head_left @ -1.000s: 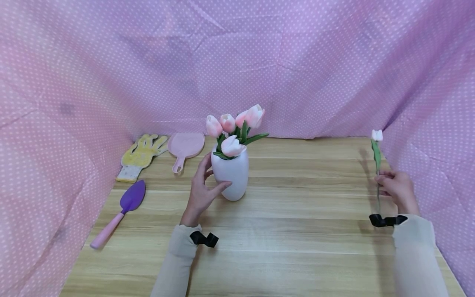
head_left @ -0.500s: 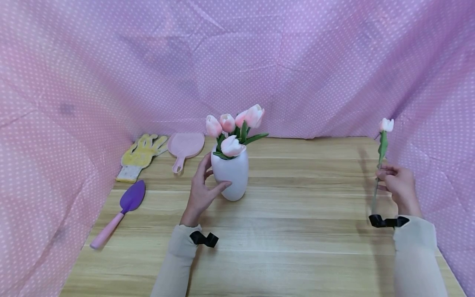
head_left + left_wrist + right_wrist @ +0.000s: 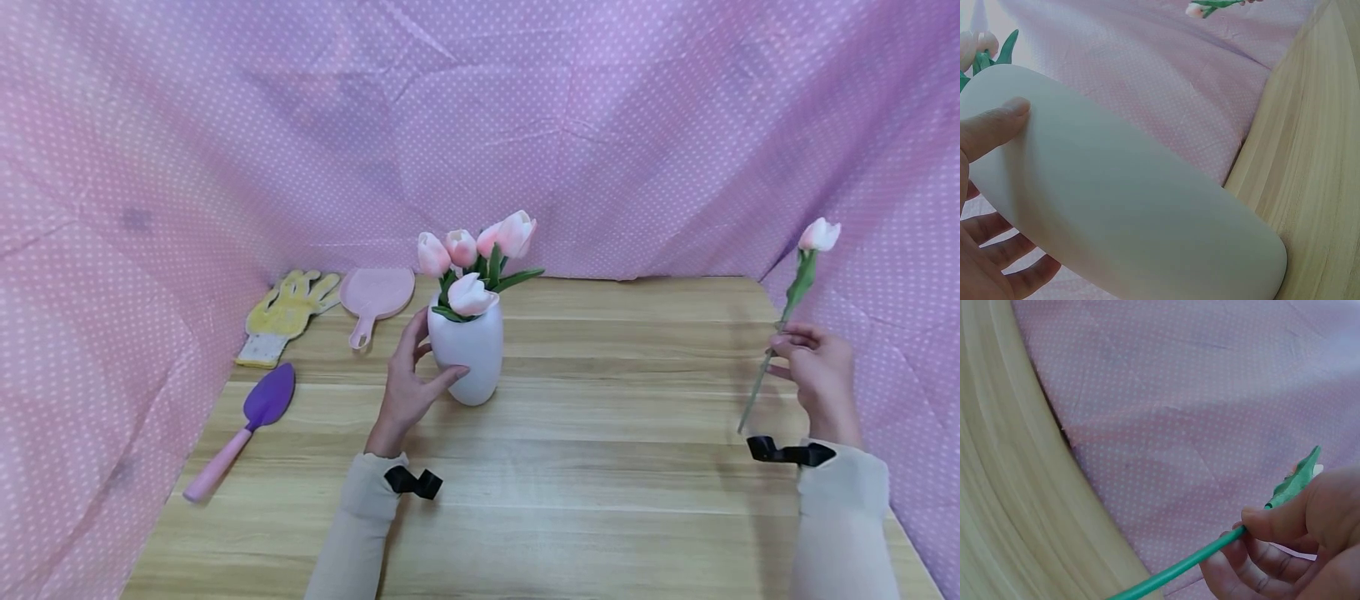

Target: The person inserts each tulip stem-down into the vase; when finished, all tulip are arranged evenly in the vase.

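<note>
A white vase [image 3: 474, 358] stands upright near the middle of the table, with several pink-and-white tulips [image 3: 471, 295] in it. My left hand [image 3: 408, 387] grips the vase from its left side, thumb across the front; in the left wrist view the thumb [image 3: 997, 128] lies on the smooth white wall [image 3: 1122, 187]. Far to the right, my right hand [image 3: 817, 375] pinches a single tulip [image 3: 819, 235] by its stem, bloom up and tilted to the right. The right wrist view shows the green stem [image 3: 1185, 564] between thumb and fingers, its leaf [image 3: 1294, 484] beyond the hand.
At the left lie a yellow-and-white glove [image 3: 281, 321], a pink pan-shaped piece [image 3: 377, 292] and a trowel [image 3: 268, 396] with purple blade and pink handle. Pink dotted cloth [image 3: 525, 125] hangs behind and along both sides of the wooden table [image 3: 600, 500].
My right hand has risen slightly and moved right, and the tulip in it has gone from upright to leaning right. The left hand and the vase have stayed put.
</note>
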The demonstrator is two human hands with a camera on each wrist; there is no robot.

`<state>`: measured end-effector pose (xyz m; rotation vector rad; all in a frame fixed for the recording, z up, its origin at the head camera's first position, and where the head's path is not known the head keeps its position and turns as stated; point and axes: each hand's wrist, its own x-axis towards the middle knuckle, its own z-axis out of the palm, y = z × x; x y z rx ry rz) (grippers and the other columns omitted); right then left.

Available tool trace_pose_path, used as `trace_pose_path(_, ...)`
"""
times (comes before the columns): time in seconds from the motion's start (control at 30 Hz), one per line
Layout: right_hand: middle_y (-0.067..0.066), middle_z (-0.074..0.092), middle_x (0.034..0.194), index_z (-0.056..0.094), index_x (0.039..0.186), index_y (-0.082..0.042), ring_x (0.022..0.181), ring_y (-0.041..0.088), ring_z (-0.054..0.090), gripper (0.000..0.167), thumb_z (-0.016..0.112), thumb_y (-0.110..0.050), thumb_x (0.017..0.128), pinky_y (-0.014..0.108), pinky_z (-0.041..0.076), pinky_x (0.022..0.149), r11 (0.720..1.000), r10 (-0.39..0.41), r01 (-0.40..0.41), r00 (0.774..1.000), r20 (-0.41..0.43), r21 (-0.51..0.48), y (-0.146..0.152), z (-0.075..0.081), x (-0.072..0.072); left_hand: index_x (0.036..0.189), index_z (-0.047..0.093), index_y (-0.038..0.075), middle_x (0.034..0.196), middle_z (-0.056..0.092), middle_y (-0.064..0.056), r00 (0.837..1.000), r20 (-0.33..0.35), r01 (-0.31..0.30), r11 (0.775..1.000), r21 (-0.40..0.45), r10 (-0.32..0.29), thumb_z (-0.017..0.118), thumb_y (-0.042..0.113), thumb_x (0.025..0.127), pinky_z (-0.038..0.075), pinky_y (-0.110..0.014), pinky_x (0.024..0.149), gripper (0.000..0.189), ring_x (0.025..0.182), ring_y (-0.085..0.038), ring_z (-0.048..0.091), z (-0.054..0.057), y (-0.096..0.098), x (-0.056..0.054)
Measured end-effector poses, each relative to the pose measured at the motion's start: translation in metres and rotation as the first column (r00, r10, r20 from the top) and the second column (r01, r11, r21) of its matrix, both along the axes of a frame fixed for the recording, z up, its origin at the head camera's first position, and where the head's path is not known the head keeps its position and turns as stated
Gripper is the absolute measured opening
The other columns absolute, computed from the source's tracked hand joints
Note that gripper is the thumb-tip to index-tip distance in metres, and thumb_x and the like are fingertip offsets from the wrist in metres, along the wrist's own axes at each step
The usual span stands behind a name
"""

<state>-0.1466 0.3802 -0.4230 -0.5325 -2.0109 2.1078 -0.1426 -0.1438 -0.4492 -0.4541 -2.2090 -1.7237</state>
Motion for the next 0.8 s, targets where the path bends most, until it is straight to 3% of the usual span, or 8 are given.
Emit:
trace_pose_path(0.33,-0.005,0.065,0.078,0.065,0.091,-0.01,0.067,0.004,0.068,0.019,0.064,0.009,0.09,0.025,0.059,0.051,0.98,-0.06,0.034,0.99,-0.125,-0.198,-0.016,0.013,0.008,0.153,0.034,0.007,0.154,0.046,-0.01,1.0,0.018,0.003,1.0,0.002,-0.003,0.084,0.002,0.077,0.046,-0.056,0.109,0.092,0.138,-0.033,0.049,0.001,0.0,0.0)
trace_pose_path(0.57,0.002,0.065,0.08,0.064,0.09,-0.001,0.068,0.009,0.07,0.013,0.064,0.012,0.089,0.03,0.061,0.052,0.957,-0.062,-0.024,0.956,-0.285,-0.289,-0.04,0.02,0.008,0.152,0.035,0.004,0.153,0.048,-0.013,1.0,-0.004,-0.001,1.0,0.008,0.001,0.084,-0.001,0.075,0.047,-0.057,0.108,0.092,0.137,-0.035,0.05,0.001,0.0,-0.001)
trace_pose_path(0.8,0.006,0.064,0.085,0.061,0.095,0.003,0.073,0.013,0.071,0.015,0.065,0.014,0.087,0.033,0.061,0.055,0.929,-0.074,-0.075,0.922,-0.38,-0.363,-0.065,0.027,0.008,0.152,0.035,0.004,0.153,0.048,-0.012,1.0,0.002,0.001,1.0,0.005,-0.001,0.084,-0.001,0.075,0.047,-0.056,0.108,0.092,0.138,-0.034,0.05,0.001,0.0,0.001)
